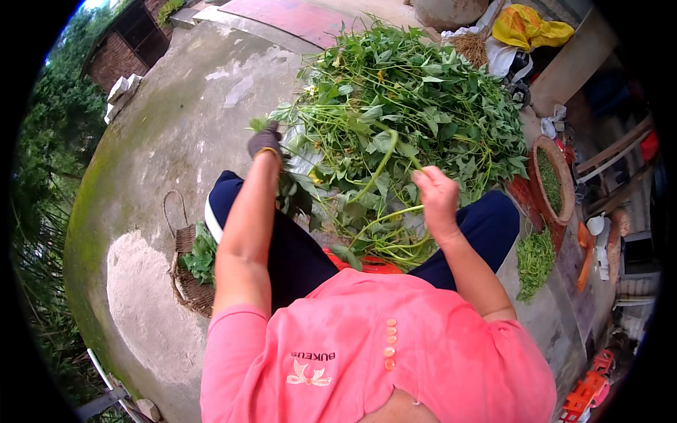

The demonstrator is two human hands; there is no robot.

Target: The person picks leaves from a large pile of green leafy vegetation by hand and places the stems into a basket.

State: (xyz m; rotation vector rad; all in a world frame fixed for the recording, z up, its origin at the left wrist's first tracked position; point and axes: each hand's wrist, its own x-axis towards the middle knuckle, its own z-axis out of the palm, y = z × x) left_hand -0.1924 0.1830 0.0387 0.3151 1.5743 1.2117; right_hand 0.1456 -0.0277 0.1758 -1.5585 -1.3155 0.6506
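Seated person seen from above, working on a concrete floor (176,134). The right hand (437,196) pinches a long green stem (381,166) that arches up from the large heap of leafy vines (423,92) lying in front of the knees. The left hand (265,141) is closed around a small tuft of leaves, raised at the heap's left edge. A woven basket (189,285) holding leaves stands beside the left leg; a round tray (553,180) of picked greens lies to the right.

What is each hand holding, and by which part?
The right hand pinches a green stem partway along its length. The left hand grips a leafy sprig at its base.
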